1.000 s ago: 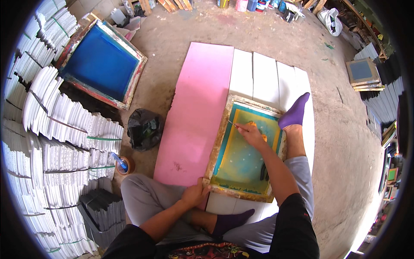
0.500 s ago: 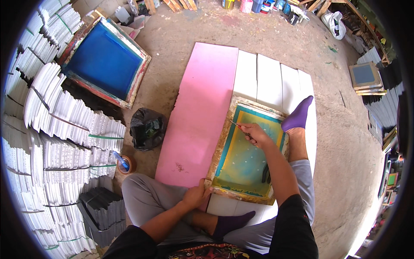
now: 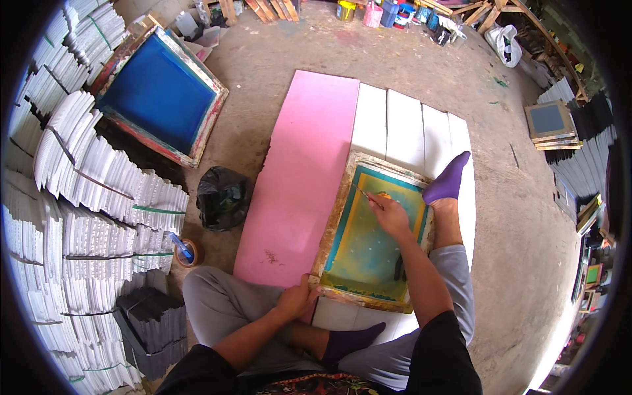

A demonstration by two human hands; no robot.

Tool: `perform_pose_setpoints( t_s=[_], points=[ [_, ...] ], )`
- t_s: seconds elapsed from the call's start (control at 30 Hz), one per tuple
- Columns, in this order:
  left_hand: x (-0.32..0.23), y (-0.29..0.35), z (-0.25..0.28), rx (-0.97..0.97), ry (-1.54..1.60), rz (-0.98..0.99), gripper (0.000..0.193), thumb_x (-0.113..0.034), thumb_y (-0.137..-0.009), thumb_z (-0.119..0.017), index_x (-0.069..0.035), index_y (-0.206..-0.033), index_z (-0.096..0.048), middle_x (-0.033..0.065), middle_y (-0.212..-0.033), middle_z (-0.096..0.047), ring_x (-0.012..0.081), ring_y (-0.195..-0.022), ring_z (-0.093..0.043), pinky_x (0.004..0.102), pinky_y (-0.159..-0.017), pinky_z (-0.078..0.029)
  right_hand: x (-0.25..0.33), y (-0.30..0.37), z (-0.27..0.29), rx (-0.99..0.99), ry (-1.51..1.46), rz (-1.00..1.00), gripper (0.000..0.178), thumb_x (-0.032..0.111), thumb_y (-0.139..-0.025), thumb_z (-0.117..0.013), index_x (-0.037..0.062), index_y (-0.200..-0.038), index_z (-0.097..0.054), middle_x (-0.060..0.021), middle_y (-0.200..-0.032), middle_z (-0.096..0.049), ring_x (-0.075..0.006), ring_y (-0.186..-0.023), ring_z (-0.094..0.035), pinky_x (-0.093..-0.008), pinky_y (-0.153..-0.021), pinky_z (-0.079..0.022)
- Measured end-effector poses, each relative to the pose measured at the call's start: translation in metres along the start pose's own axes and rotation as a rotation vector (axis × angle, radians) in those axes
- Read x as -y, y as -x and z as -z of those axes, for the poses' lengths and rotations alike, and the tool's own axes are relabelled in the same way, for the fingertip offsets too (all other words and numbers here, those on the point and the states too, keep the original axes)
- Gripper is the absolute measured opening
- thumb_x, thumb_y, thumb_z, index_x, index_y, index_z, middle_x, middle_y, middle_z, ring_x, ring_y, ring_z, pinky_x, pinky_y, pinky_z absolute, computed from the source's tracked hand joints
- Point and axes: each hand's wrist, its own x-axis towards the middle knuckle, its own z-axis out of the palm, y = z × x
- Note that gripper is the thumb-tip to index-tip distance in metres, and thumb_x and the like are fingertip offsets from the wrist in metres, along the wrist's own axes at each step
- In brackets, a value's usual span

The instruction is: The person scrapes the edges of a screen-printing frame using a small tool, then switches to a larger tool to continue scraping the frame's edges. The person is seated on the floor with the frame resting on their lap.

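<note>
I sit on the ground with a wooden-framed printing screen point(image 3: 342, 217) in front of me, its mesh yellow-green. It lies on white boards point(image 3: 405, 128) next to a pink sheet point(image 3: 299, 171). My left hand point(image 3: 296, 299) grips the near left corner of the frame. My right hand point(image 3: 388, 214) is over the mesh near the far end and holds a thin stick-like tool point(image 3: 363, 193) pointing up-left. My right foot in a purple sock point(image 3: 447, 181) rests on the frame's far right corner.
Tall stacks of white tray-like sheets point(image 3: 72, 217) fill the left side, with a dark stack point(image 3: 151, 326) below. A big blue screen point(image 3: 158, 95) leans at the back left. A black bag point(image 3: 224, 197) and a small pot point(image 3: 187, 253) sit nearby. Paint pots point(image 3: 382, 12) stand at the far edge.
My right hand has stayed over the far end of the mesh, shifting only slightly with the tool. The left hand keeps its hold on the frame corner.
</note>
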Motion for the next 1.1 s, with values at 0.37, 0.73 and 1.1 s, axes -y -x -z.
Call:
perform_pose_setpoints(
  t_s=[0.37,0.73,1.1],
  points=[
    [-0.003,0.000,0.005,0.022,-0.014,-0.016,0.057,-0.053,-0.106,-0.041,0.001,-0.123,-0.039,0.0320,-0.074,-0.067,0.0523,-0.071,-0.067,0.0622,-0.064,-0.052,0.049,-0.003,0.011,0.058,0.352,-0.063,0.031,0.036,-0.101,-0.056,0.0317,-0.130,-0.069,-0.0150,-0.101,-0.075,-0.0377,-0.093,-0.072,-0.0502,-0.082,-0.057],
    [-0.007,0.001,0.007,0.035,-0.011,-0.003,0.060,-0.051,-0.106,-0.045,0.004,-0.131,-0.039,0.0313,-0.076,-0.067,0.0529,-0.072,-0.067,0.0617,-0.065,-0.052,0.103,-0.016,0.005,0.265,0.637,-0.189,0.035,0.023,-0.102,-0.050,0.0228,-0.134,-0.064,-0.0148,-0.100,-0.074,-0.0367,-0.090,-0.073,-0.0509,-0.080,-0.058],
    [-0.007,-0.001,0.006,0.035,0.017,0.016,0.063,-0.053,-0.105,-0.046,0.002,-0.134,-0.039,0.0329,-0.084,-0.068,0.0534,-0.078,-0.068,0.0623,-0.067,-0.053,-0.013,-0.021,-0.018,0.118,-0.250,-0.022,0.038,0.027,-0.101,-0.062,0.0178,-0.137,-0.066,-0.0148,-0.101,-0.074,-0.0366,-0.088,-0.073,-0.0469,-0.076,-0.056]
  ],
)
